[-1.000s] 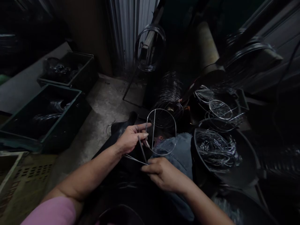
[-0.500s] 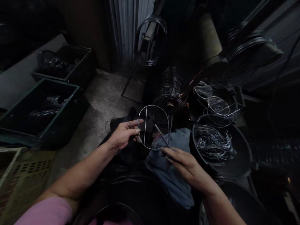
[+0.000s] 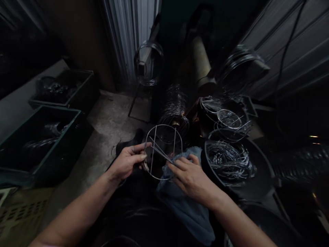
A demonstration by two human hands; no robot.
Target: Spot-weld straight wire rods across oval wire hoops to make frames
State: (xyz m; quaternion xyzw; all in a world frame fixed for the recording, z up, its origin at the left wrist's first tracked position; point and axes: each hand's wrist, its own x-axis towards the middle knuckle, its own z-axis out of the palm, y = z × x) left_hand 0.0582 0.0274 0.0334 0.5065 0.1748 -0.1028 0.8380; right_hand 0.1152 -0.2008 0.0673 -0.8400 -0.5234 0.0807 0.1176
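Note:
My left hand (image 3: 131, 159) pinches the left side of a round wire ring (image 3: 163, 125) between thumb and fingers. Two straight wires cross the ring, one near its left side (image 3: 153, 151) and one towards its right (image 3: 175, 140). Several thin straight wire rods (image 3: 161, 151) stick out from my right hand (image 3: 190, 173), whose fingers are closed on them. Their tips lie over the ring, close to my left forefinger. The ring's lower right part is hidden behind my right hand. Below it, a blue cloth (image 3: 185, 209) drapes over my lap.
A dark round tub (image 3: 269, 171) with tangled wire (image 3: 228, 161) stands at the right, wire hoops (image 3: 229, 119) behind it. A wire coil (image 3: 174, 103) lies ahead. Green bins (image 3: 43, 109) and a yellow crate (image 3: 23, 212) are at the left. Wire coils (image 3: 149, 82) hang at the back.
My right hand has moved left and inward, bringing the rods across the ring towards my left fingers. My left hand keeps its grip on the ring. The camera view has shifted.

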